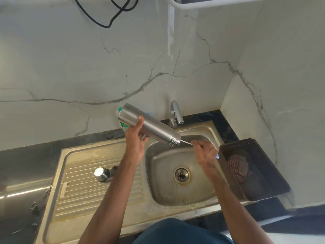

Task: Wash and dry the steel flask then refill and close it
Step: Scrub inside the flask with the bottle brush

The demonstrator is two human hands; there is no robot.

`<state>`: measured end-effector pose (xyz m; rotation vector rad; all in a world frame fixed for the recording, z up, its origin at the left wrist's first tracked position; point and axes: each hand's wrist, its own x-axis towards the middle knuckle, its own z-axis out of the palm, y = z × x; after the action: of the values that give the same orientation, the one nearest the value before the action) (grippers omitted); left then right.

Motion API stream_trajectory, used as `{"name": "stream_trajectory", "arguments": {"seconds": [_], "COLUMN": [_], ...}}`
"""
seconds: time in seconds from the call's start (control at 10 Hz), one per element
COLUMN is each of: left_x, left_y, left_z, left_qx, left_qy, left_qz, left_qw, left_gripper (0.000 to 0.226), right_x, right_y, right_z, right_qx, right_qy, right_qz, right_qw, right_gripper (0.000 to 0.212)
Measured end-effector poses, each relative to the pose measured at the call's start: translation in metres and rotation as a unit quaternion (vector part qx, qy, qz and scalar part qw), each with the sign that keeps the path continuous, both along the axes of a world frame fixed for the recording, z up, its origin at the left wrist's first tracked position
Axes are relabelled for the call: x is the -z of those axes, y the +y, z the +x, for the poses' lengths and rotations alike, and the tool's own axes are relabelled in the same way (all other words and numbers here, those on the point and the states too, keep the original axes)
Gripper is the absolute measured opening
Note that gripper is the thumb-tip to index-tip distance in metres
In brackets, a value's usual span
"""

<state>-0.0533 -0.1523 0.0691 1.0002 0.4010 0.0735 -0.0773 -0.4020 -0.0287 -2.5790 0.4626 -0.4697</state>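
Note:
My left hand (pixel 136 140) grips the steel flask (pixel 149 125) around its middle and holds it tilted above the sink basin (pixel 158 173), threaded mouth down to the right. My right hand (pixel 205 153) grips the thin handle of a bottle brush (pixel 186 142) whose wire runs into the flask's mouth; a blue handle tip shows at the wrist side. The brush head is hidden inside the flask. The steel cap (pixel 101 174) and a dark inner stopper (pixel 114 170) lie on the ribbed drainboard (pixel 79 191) to the left.
The tap (pixel 175 112) stands behind the basin with no water running. A green soap bottle (pixel 123 124) sits behind the flask. A dark plastic basket (pixel 260 182) holding a checked cloth (pixel 237 167) sits on the right counter. A black cable (pixel 105 14) hangs on the wall.

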Motion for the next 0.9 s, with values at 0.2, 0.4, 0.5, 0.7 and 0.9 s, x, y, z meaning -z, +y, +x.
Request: {"name": "stream_trajectory", "arguments": {"seconds": [0.2, 0.4, 0.5, 0.7, 0.9], "left_x": [0.004, 0.005, 0.009, 0.007, 0.014], "left_y": [0.022, 0.019, 0.009, 0.027, 0.018], "left_z": [0.004, 0.0, -0.001, 0.005, 0.002], "left_qx": [-0.036, -0.041, -0.013, -0.046, -0.003], "left_qy": [0.019, 0.006, 0.0, -0.014, -0.034], "left_qz": [-0.036, -0.045, -0.021, -0.037, -0.04], "left_qw": [0.999, 0.998, 1.0, 0.998, 0.999], "left_gripper": [0.064, 0.056, 0.045, 0.061, 0.06], "right_x": [-0.004, -0.009, -0.015, -0.022, -0.031], "right_y": [-0.002, 0.013, 0.021, -0.017, 0.012], "right_z": [-0.004, 0.003, 0.004, -0.007, 0.003], "right_qx": [-0.083, -0.033, -0.068, -0.05, -0.092], "right_qy": [0.091, 0.041, 0.03, 0.11, 0.064], "right_qz": [0.233, 0.313, 0.315, 0.243, 0.352], "right_qw": [0.965, 0.948, 0.946, 0.962, 0.929], "right_gripper": [0.046, 0.04, 0.033, 0.034, 0.054]}}
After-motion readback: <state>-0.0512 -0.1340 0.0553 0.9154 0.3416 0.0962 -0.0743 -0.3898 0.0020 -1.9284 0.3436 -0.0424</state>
